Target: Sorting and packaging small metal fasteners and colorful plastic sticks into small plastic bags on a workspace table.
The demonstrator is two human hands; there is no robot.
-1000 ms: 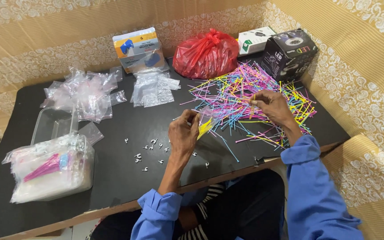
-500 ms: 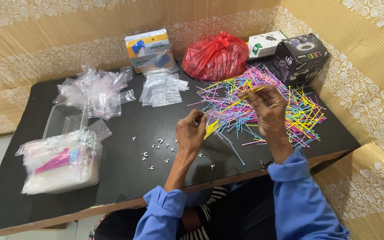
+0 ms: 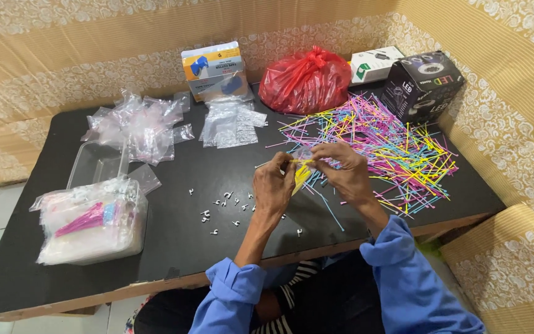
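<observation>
Yellow sticks [image 3: 302, 172] pinched between left hand [image 3: 274, 185] and right hand [image 3: 341, 168], long axis left-right; coloured stick pile [image 3: 397, 148] nearer right hand, toward tabletop [image 3: 174, 247] right edge.

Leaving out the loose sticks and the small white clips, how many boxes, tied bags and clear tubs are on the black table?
Boxes: 3 (blue and white box, white box, black box)
Tied red bag: 1
Clear tubs: 2 (empty tub, filled tub)
Total: 6

Matt black worktop [image 3: 174, 247] with raw wooden edge. Thin, smooth plastic sticks in pink, yellow and blue [image 3: 397, 148]. Glossy, crinkled red plastic bag [image 3: 304, 80]. Clear, shiny plastic pouches [image 3: 137, 127]. Printed black cardboard box [image 3: 424, 86]. Soft blue cloth sleeves [image 3: 415, 291].
</observation>
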